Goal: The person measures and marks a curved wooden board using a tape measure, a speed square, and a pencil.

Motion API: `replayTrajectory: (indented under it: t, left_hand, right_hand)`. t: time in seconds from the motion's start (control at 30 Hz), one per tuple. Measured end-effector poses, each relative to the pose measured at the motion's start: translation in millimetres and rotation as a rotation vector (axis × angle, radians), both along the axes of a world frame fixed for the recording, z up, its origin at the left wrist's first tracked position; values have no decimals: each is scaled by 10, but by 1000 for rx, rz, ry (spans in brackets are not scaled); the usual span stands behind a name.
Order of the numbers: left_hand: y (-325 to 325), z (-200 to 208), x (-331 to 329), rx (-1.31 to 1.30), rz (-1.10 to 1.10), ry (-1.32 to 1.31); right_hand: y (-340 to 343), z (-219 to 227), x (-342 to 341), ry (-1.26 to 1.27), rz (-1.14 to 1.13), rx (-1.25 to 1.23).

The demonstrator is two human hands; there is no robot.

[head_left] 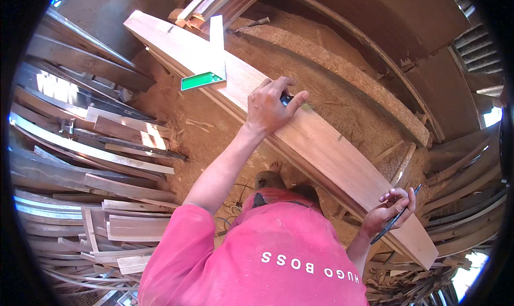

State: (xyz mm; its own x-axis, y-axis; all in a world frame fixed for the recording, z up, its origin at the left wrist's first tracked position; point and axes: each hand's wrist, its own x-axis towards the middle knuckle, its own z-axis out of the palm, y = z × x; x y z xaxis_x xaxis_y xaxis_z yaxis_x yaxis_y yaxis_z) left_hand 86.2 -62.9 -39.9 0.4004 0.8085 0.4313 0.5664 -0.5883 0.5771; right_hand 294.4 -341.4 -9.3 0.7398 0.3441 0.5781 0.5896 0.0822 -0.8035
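Observation:
A long, pale reddish wooden plank [332, 148] runs slantwise in front of me, from far left to near right. My left hand [270, 105] rests on its middle, fingers curled round a small dark object [286, 99] that is mostly hidden. A try square [202, 81] lies toward the plank's far left end; its green stock hangs over the near edge and its pale blade crosses the top face. Over the near right end, my right hand [390, 214] is closed on a slim dark pencil [397, 220], its thumb and fingers round the shaft.
Stacks of boards and offcuts [128, 228] fill the left side. Sawdust [195, 140] covers the floor, with wood scraps in it. Beyond the plank lies a long curved timber [332, 62]; more boards [466, 209] lean at the right. Cords [234, 204] lie near my feet.

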Motion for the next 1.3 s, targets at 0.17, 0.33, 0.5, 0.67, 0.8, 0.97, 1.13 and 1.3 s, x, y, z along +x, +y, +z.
replayTrajectory:
  t: [0.17, 0.33, 0.5, 0.67, 0.8, 0.97, 1.13, 1.3]
  left_hand:
    - [281, -33, -158, -183, 155, -318]
    - [1606, 30, -1195, 184, 476, -105]
    - [2486, -407, -2065, 159, 493, 323]
    - [2279, -350, -1792, 392, 415, 399]
    - [1310, -66, -1815, 281, -41, 371]
    - [791, -199, -1808, 274, -104, 443]
    - [967, 112, -1480, 390, -169, 117]
    - [1226, 421, -529, 304, 56, -249]
  right_hand:
    - [-121, -40, -73, 150, -137, -14]
    - [-359, -66, -47, 90, -127, -15]
    - [-611, -163, -100, 130, -224, 59]
    - [-996, -216, -220, 103, -266, 14]
    - [-1229, -263, -350, 101, -326, 24]
    - [-1402, -324, -533, 234, -491, 24]
    - [-1306, -303, -621, 222, -519, 86]
    - [-1003, -154, -763, 158, -602, 127]
